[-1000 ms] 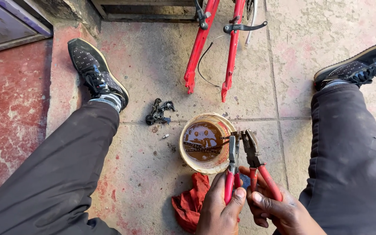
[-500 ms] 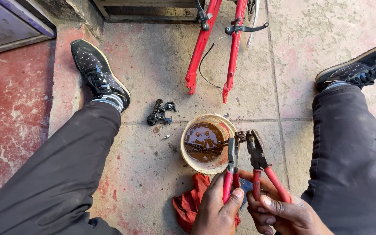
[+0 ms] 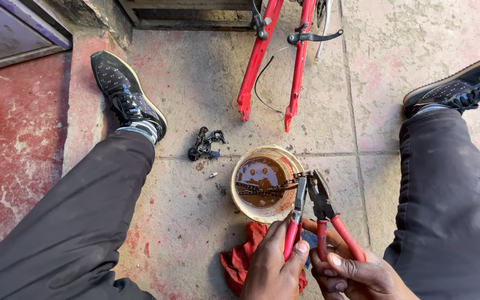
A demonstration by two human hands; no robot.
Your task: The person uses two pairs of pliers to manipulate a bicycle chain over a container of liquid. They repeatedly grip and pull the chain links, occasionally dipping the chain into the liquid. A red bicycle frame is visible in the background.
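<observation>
Head view: the left hand (image 3: 270, 266) grips a red-handled tool (image 3: 294, 222), the right hand (image 3: 356, 275) holds red pliers (image 3: 329, 214). Both noses meet the chain (image 3: 265, 188), which runs leftward across the oily tub (image 3: 240, 203), ahead of both hands.

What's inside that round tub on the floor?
The tub holds dark brown oily liquid with a bicycle chain lying across it, one end reaching the pliers at the rim. The murky liquid hides whatever lies beneath.

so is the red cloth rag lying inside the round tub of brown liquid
No, the crumpled red cloth rag lies on the concrete floor beside the round cream tub of brown liquid, by the left hand.
</observation>
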